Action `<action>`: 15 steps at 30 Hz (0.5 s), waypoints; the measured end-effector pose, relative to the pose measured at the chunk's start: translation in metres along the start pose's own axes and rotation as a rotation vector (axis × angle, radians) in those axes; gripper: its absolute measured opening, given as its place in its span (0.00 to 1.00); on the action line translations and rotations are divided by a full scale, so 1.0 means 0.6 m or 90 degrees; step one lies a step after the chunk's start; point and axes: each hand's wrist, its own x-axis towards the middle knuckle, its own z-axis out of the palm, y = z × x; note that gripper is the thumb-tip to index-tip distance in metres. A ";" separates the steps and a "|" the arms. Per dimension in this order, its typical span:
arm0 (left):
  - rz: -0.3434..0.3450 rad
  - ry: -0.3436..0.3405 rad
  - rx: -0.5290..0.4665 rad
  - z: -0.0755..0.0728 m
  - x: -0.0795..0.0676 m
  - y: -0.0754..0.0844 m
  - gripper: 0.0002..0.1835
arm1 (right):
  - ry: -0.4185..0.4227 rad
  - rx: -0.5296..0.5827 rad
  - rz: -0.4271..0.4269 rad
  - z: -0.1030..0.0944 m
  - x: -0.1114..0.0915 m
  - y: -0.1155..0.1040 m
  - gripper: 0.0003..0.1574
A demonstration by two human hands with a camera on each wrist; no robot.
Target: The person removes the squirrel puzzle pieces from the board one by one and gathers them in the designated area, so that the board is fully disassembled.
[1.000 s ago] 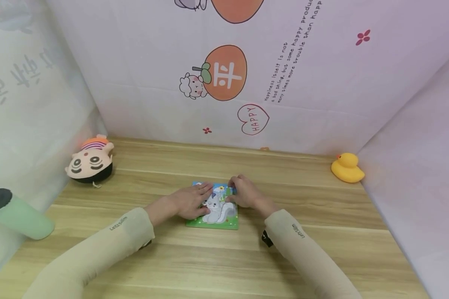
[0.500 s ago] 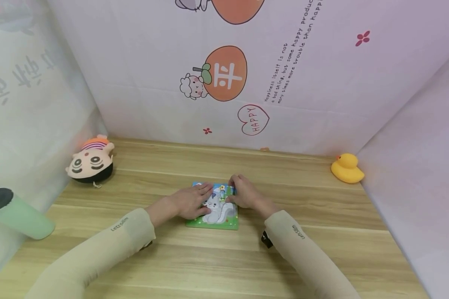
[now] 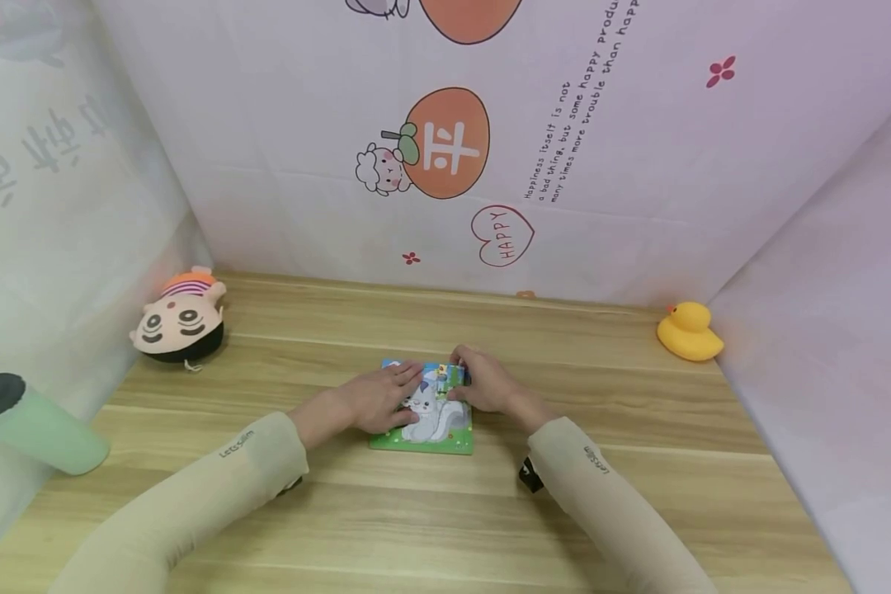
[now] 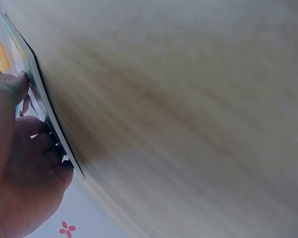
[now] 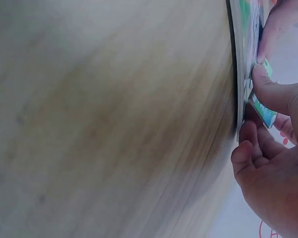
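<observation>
A square jigsaw puzzle (image 3: 434, 437) with a grey squirrel picture lies on the wooden table in the head view. My left hand (image 3: 377, 402) rests on its left part, fingers spread, covering some of the picture. At the upper right corner, my right hand (image 3: 486, 381) pinches a puzzle piece (image 5: 264, 115) between thumb and fingers. In the right wrist view that piece stands tilted up from the puzzle board (image 5: 240, 49). The left wrist view shows the left thumb and fingers (image 4: 37, 134) along the board's edge (image 4: 44, 94).
A plush doll (image 3: 178, 322) lies at the back left of the wooden table (image 3: 386, 528). A green tumbler (image 3: 40, 433) with a dark lid is at the left edge. A yellow rubber duck (image 3: 689, 332) sits at the back right. Printed cloth walls (image 3: 297, 148) enclose the table.
At the puzzle's upper right, the pinched piece has tilted up slightly, its printed flower shifting a little in the head view. The left hand stays in place on the puzzle.
</observation>
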 end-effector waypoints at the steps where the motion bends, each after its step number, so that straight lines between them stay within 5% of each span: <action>1: 0.001 0.001 0.001 0.000 0.000 0.000 0.40 | -0.004 0.009 0.001 0.000 -0.001 0.001 0.24; 10: 0.010 0.004 0.001 -0.003 0.000 0.002 0.40 | 0.002 0.133 -0.024 -0.010 -0.010 0.007 0.15; 15: 0.009 0.004 0.002 -0.001 -0.002 0.001 0.40 | 0.060 0.204 -0.005 -0.013 -0.008 0.018 0.14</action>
